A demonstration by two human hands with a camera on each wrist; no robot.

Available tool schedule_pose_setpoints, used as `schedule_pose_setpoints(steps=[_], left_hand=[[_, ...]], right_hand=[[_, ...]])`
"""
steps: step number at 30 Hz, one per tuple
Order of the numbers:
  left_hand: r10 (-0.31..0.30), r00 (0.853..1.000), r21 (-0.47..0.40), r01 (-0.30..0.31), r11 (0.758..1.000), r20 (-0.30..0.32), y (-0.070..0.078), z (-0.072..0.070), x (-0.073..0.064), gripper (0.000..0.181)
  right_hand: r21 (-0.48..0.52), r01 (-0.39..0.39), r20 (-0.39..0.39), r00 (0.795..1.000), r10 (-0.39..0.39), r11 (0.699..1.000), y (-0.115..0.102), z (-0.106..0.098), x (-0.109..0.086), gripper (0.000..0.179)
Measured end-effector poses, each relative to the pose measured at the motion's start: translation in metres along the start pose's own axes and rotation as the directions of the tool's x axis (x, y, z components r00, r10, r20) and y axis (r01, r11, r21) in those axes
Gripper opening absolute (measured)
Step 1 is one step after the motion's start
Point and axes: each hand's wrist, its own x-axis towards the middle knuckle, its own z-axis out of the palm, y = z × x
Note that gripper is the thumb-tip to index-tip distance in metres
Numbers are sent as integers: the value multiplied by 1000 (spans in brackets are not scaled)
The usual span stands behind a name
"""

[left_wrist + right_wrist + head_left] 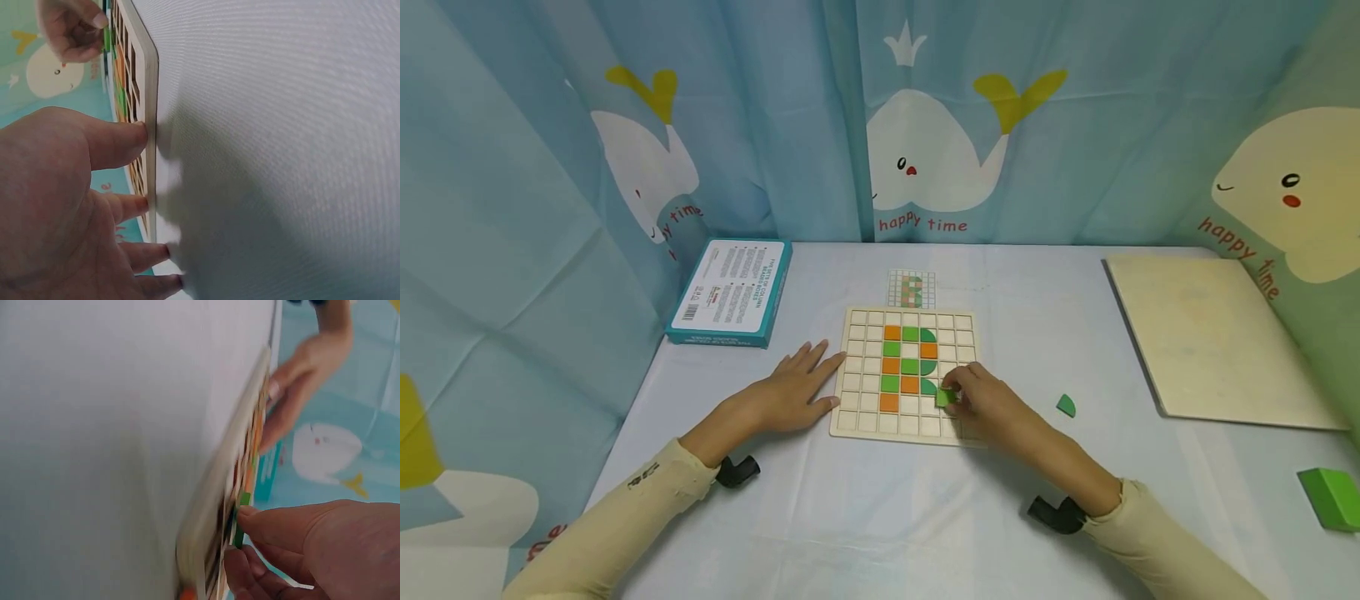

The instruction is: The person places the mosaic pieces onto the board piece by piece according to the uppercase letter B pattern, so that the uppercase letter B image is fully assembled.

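Observation:
A wooden grid board (855,423) lies flat on the table, with orange squares, light green squares and dark green quarter-round pieces set in its middle columns. My right hand (992,408) pinches a light green square tile (943,397) between thumb and fingers, close over the lower right part of the grid. In the right wrist view the tile (242,519) is tilted on edge near the board's surface. The left hand (793,392) lies with fingers spread, thumb and index fingertips touching the board's left edge. A small pattern card (912,289) sits just behind the board.
A loose green quarter-round piece (1066,406) lies right of the board. At the back left is a teal-edged box (726,292); a large pale panel (1225,342) lies on the right. A green block (1330,498) stands near the right edge. Curtains enclose the table's back and sides.

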Motion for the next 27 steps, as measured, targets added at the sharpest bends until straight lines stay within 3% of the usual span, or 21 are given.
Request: schedule_pose_setpoints(steps=[4,11,20,27], left_hand=[[3,1000,-4,-3,1000,-1,-1,0,-1,74],[6,1000,0,-6,1000,0,0,0,-1,74],[3,1000,8,-3,1000,-7,-1,2,-1,74],[0,1000,6,0,1000,-4,-1,1,-1,74]], right_hand=[[-49,72,-32,997,-73,996,-8,10,3,17],[-86,120,-61,990,-126,989,-13,18,2,16],[-56,108,-69,991,-112,993,-12,12,-5,17],[-31,-6,-79,997,3,1000,10,-21,-20,23]])
